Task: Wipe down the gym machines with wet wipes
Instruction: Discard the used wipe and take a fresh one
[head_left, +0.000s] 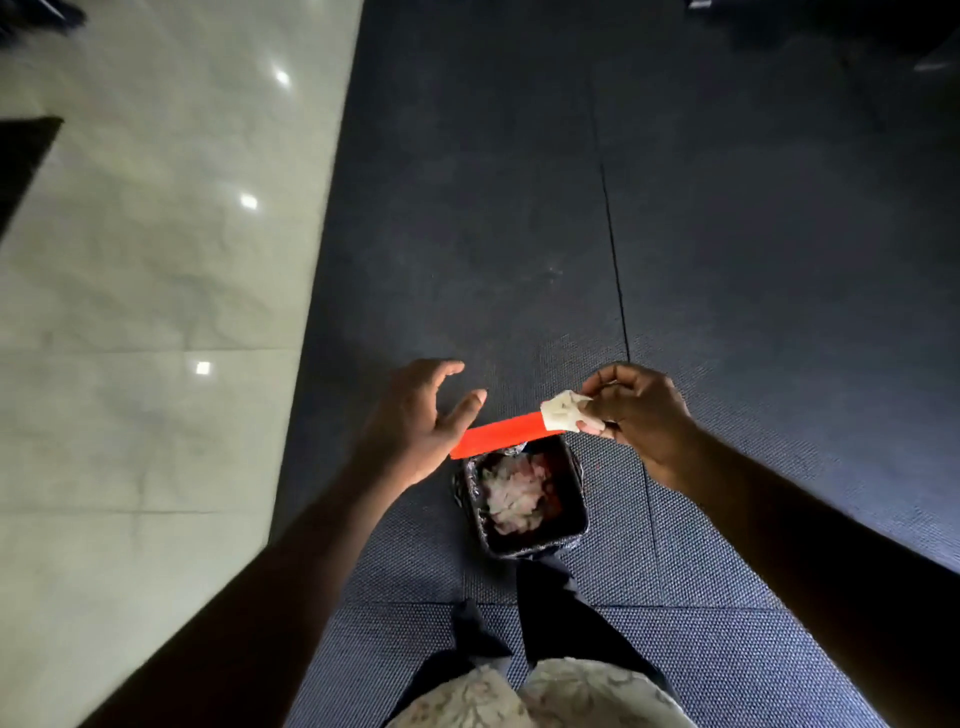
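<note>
Right hand (644, 415) pinches a crumpled wipe (563, 411) above the near bin (469, 493) of used wipes (511, 496), left hand (415, 426) open and empty: some wiping seems done, machines out of view

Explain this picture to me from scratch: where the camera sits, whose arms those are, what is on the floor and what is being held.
There is no machine here. A person wears one wide-angle camera on the head, so you look down along their own two arms to the floor.

The left hand is open, its fingers spread, and grips nothing. The right hand pinches a white wipe, which sits at the end of a red strip. I cannot tell what the strip is, or whether the left hand touches it.

Right below stands a small black bin with crumpled wipes inside. It stands on a dark rubber mat; to the left is a pale, shiny tiled floor.
</note>
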